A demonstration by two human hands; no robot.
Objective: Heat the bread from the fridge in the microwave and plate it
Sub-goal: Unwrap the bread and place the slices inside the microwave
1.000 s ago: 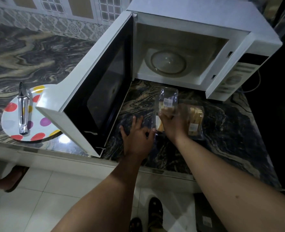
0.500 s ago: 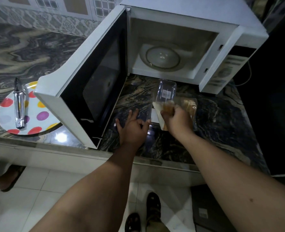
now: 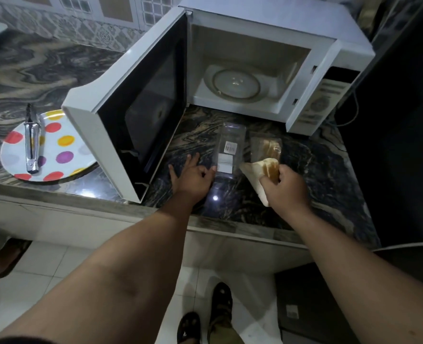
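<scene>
The white microwave (image 3: 267, 18) stands on the dark marble counter with its door (image 3: 136, 115) swung wide to the left; the glass turntable (image 3: 235, 83) inside is bare. In front of it lies a clear plastic bread package (image 3: 231, 147) with a label. My left hand (image 3: 193, 175) rests on the near end of the package. My right hand (image 3: 283, 186) holds a triangular piece of bread (image 3: 257, 170) just above the counter. Another bread piece in clear wrap (image 3: 267, 147) lies right of the package. A polka-dot plate (image 3: 64, 150) sits at the left with metal tongs (image 3: 32, 142) on it.
The open door overhangs the plate's right edge. The counter edge (image 3: 230, 224) runs just below my hands. A patterned tile wall (image 3: 81, 31) is behind. A dark box (image 3: 312, 301) sits on the floor at the right, and another person's foot (image 3: 4, 256) shows at the left.
My right hand has pulled the bread out of the clear package and drawn it right and toward me. My left hand stayed at the package's end.
</scene>
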